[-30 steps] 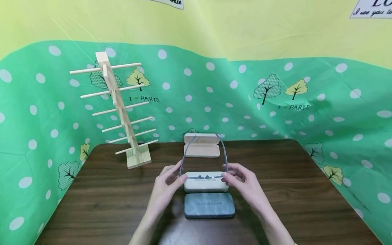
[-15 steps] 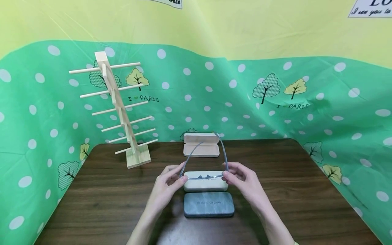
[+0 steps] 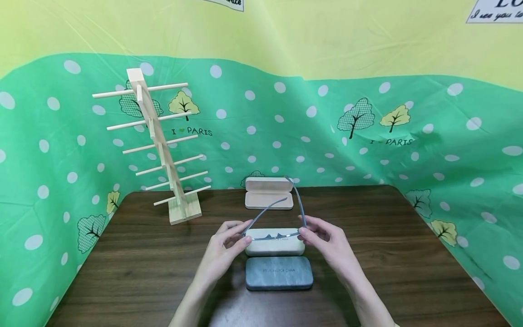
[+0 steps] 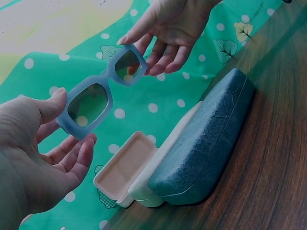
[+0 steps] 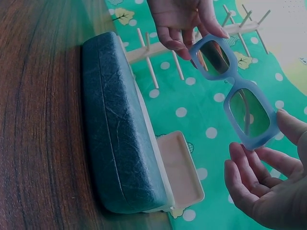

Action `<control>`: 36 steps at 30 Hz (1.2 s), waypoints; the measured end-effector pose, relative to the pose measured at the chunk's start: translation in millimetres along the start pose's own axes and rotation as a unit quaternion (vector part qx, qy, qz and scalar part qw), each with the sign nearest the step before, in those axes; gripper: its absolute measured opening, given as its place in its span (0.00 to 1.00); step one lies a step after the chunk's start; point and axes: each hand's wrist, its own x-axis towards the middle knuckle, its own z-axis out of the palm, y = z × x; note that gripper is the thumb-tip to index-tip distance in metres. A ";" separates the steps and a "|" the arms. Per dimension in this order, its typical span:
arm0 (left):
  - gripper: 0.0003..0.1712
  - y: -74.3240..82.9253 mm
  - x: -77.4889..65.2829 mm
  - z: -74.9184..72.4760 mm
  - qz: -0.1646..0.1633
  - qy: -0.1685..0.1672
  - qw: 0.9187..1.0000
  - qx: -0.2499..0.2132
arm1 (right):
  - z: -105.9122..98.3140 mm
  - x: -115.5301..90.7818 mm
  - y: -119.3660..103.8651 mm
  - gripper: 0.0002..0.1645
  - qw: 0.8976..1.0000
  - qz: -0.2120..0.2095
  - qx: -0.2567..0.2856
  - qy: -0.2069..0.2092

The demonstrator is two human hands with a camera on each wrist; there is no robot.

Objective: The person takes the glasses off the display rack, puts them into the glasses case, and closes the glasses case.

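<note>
A pair of blue-framed sunglasses [image 4: 88,104] with tinted lenses is held up between both hands, above the cases. My left hand [image 3: 220,245] pinches the frame's left corner between thumb and fingers. At the opposite corner, my right hand [image 3: 328,238] pinches the frame the same way. The right temple arm points away from me, while the left one slants inward toward the middle. Below in the head view lies a closed white glasses case [image 3: 275,247], partly covered by the frame. Nearer to me is a closed blue-grey glasses case [image 3: 279,273].
An open glasses case [image 3: 268,200] with a pale pink inside stands at the table's back edge. To the left rises a wooden display rack [image 3: 157,131] with several pegs on each side. A green and yellow cloth [image 3: 278,113] hangs behind the brown table [image 3: 122,272].
The left temple arm has swung inward, its tip moving right and down toward the middle. Both hands stay almost in place, still holding the sunglasses.
</note>
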 end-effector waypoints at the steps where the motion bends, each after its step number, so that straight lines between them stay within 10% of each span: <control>1: 0.23 -0.3 0.2 0.1 0.001 -0.001 1.000 -0.001 | -0.1 -0.2 -0.1 0.26 1.000 0.001 -0.001 0.000; 36: 0.15 -2.9 -1.1 1.6 0.019 0.009 0.999 0.028 | 2.8 -1.7 -1.7 0.33 0.997 -0.029 -0.073 0.019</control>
